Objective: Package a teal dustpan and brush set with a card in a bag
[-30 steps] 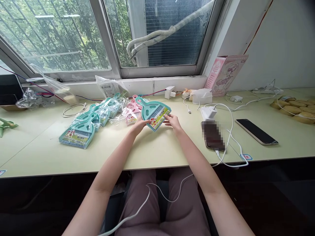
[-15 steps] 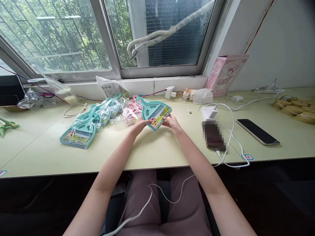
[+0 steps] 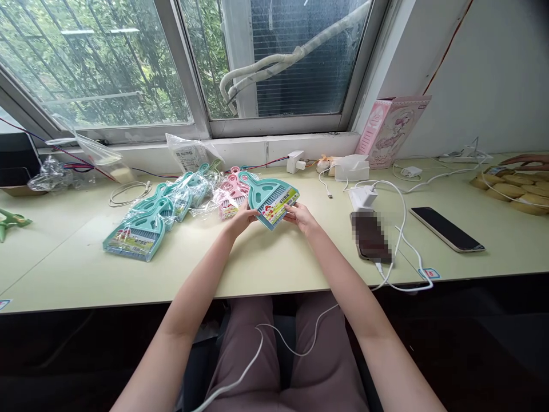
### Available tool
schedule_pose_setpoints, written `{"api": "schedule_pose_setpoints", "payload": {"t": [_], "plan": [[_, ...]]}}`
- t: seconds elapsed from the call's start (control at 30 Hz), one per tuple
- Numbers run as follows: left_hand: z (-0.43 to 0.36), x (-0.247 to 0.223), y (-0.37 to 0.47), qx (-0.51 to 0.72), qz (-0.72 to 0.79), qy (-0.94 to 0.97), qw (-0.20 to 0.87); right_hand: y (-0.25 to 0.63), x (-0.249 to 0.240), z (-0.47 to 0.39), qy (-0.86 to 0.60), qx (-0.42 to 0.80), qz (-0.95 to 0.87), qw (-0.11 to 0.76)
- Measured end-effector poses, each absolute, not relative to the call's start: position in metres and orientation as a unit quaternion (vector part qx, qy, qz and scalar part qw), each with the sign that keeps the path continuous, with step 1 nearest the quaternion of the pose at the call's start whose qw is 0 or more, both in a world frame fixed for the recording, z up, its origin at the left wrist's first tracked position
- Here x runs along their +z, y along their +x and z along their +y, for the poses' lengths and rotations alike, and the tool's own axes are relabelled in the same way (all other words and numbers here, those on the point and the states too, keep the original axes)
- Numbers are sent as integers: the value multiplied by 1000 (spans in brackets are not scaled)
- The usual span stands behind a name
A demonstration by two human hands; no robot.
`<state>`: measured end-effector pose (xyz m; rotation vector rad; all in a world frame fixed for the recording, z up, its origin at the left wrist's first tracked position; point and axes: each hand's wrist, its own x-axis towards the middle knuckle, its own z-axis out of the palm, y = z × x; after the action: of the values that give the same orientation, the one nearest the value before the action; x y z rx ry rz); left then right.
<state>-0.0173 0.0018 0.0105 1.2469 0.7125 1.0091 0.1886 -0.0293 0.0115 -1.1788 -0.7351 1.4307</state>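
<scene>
A teal mini dustpan and brush set [image 3: 271,191] with a printed label band is held tilted above the table, its handle pointing to the upper left. My left hand [image 3: 244,219] grips its lower left edge, and my right hand [image 3: 301,217] grips its right edge by the label. Behind it, partly covered, lies a pink dustpan and brush set [image 3: 231,191] in clear plastic. To the left, several teal dustpan and brush sets [image 3: 136,233] in clear wrap lie overlapping in a row.
On the right are a phone with a blurred screen [image 3: 371,237], a black phone [image 3: 446,229], a white charger [image 3: 362,197] and looping cables. A pink box [image 3: 391,131] stands by the wall. At far right another person's hand [image 3: 525,162] touches a tan cushion-like item [image 3: 514,186].
Another person's hand has appeared at the far right, over the tan item. My hands and the teal set have hardly moved; the view has shifted slightly.
</scene>
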Motion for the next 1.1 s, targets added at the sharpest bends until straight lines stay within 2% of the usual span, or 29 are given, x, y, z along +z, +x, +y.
{"api": "schedule_pose_setpoints", "payload": {"t": [0.4,0.57,0.8,1.1], "plan": [[4,6,-17,430,309,563,635,189,12,-30,-498,596,-314,546],[1,8,-17,430,304,559,640,185,8,-29,-496,565,-313,581],[0,14,-16,426,284,530,676,186,8,-29,-490,566,-313,585],[-1,8,-15,418,309,568,638,186,8,-30,-492,571,-307,581]]}}
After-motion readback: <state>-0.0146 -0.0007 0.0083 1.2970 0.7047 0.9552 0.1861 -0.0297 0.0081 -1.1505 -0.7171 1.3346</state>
